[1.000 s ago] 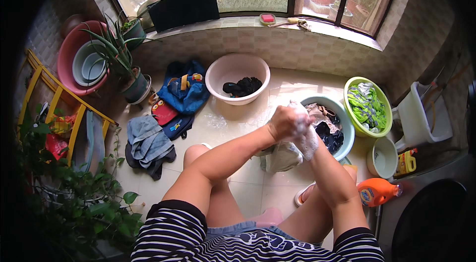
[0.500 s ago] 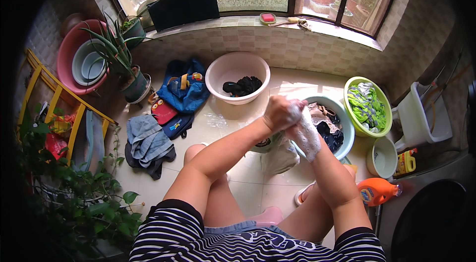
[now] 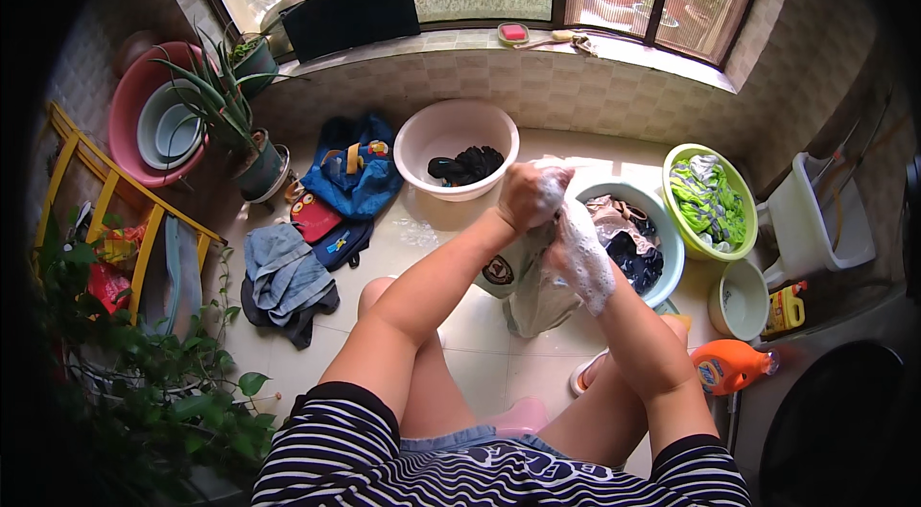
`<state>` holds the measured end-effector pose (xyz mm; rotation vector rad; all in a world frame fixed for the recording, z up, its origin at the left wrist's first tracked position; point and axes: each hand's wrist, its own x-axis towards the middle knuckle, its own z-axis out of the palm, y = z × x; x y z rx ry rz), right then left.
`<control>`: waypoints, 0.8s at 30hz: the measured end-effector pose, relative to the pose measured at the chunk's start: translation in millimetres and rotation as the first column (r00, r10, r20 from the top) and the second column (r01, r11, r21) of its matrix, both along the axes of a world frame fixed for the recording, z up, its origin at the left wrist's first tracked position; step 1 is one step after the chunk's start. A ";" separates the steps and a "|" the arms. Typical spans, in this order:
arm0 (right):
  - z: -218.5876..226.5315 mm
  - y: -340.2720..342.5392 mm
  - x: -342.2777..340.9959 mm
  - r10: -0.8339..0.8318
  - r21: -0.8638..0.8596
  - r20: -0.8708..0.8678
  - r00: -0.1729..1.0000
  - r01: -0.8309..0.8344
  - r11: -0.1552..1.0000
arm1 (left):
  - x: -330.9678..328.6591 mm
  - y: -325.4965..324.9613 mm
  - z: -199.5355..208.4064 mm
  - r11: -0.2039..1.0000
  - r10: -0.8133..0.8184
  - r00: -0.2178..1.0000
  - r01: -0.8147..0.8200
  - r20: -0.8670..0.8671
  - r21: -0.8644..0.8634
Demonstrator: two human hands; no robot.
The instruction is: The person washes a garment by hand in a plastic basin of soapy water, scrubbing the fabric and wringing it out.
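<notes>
Close together in front of me, both my hands are closed on a wet grey-green garment (image 3: pixel 539 293), which hangs down beneath them. A round dark patch shows on its left part. My left hand (image 3: pixel 531 195) is curled in a fist, with suds along its right side. White foam covers my right hand (image 3: pixel 574 246) and wrist, and its fingers are partly hidden. Just right of my hands stands a light blue basin (image 3: pixel 675 262) holding dark and pinkish clothes (image 3: pixel 633 248). A pale pink basin (image 3: pixel 422 128) with black clothing (image 3: pixel 470 166) is beyond my left hand.
To the right are a lime-green basin (image 3: pixel 679 154) of green clothes, a small pale basin (image 3: pixel 739 301) and an orange detergent bottle (image 3: pixel 731 368). Denim clothes (image 3: pixel 288 267) and a blue bag (image 3: pixel 355 171) lie at left. A potted aloe (image 3: pixel 225 114) stands behind them.
My left hand has moved slightly left and up, and my right hand a little lower, so they are farther apart. More of the hanging garment and its round patch shows.
</notes>
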<state>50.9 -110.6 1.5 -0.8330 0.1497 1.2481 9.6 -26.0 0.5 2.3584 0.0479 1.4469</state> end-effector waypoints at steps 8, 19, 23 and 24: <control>-7.9 -3.6 4.6 -0.017 0.102 0.041 0.999 0.013 0.995 | 2.4 -25.0 -8.9 0.985 -0.114 0.993 0.117 -0.030 0.129; -48.0 11.6 18.4 -0.048 0.131 0.083 0.995 0.037 0.991 | 3.0 -3.5 -7.4 0.999 0.046 0.999 -0.046 -0.015 -0.007; -34.9 -10.9 11.8 -0.062 0.310 0.354 0.933 -0.054 0.949 | -3.2 -19.7 -5.5 0.998 0.044 0.993 -0.048 -0.111 -0.033; -60.8 -10.5 36.4 -0.004 0.312 0.489 0.872 -0.171 0.935 | -1.1 -39.6 -8.6 0.994 -0.097 0.995 0.098 -0.035 0.052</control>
